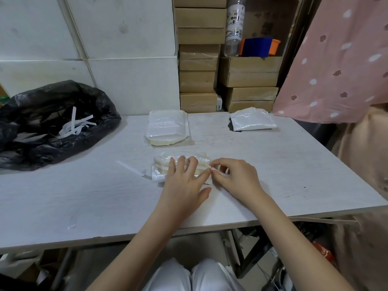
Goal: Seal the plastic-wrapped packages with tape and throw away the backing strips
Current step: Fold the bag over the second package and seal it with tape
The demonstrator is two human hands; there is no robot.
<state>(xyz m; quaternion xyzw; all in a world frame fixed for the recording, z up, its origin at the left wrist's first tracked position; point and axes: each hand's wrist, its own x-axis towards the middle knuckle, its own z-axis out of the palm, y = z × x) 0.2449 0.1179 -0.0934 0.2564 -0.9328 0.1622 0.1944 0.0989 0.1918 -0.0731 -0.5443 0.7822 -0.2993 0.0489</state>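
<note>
A black rubbish bag slumps on the left end of the white worktop, with white backing strips inside it. Another loose strip lies just left of the near package. The left hand presses flat on that package, fingers spread. The right hand pinches a strip end at the package's right edge. 2 more packages sit farther back, well apart.

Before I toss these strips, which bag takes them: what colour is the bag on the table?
Black, seen in the head view: the bag already holds white strips.
</note>
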